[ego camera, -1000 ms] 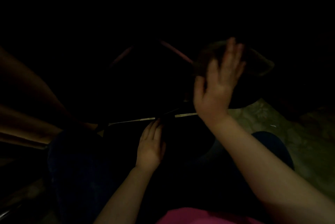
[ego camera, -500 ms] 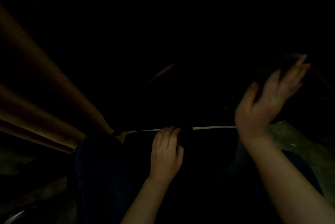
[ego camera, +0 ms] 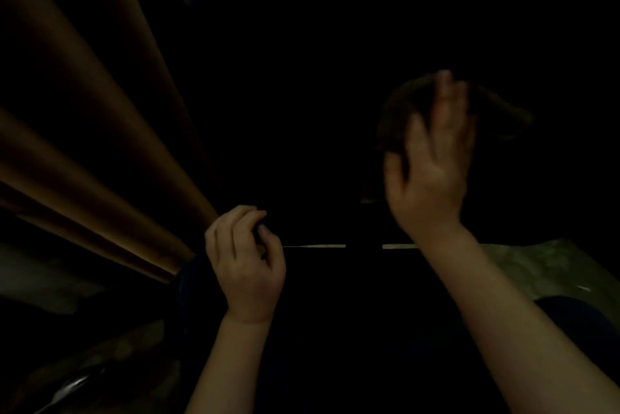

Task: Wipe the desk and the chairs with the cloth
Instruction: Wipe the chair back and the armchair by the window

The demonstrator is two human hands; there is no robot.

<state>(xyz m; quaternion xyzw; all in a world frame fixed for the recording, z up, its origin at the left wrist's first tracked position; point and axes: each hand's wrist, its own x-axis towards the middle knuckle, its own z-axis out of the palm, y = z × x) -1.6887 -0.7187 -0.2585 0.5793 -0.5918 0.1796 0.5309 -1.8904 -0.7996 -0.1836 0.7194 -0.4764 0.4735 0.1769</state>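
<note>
The cloth (ego camera: 500,108) sits under and beyond the fingers (ego camera: 446,105) of the right grip (ego camera: 432,175), which lies spread flat against it, palm away from the camera. The cloth is dark, soft and rumpled, blurred, with its long axis running left to right and its right end tapering. What it presses on is lost in the dark. The left grip (ego camera: 245,262) is curled low beside brown folded curtain (ego camera: 84,145); I cannot tell whether it holds anything. A thin pale strip (ego camera: 315,246) runs between the grips.
</note>
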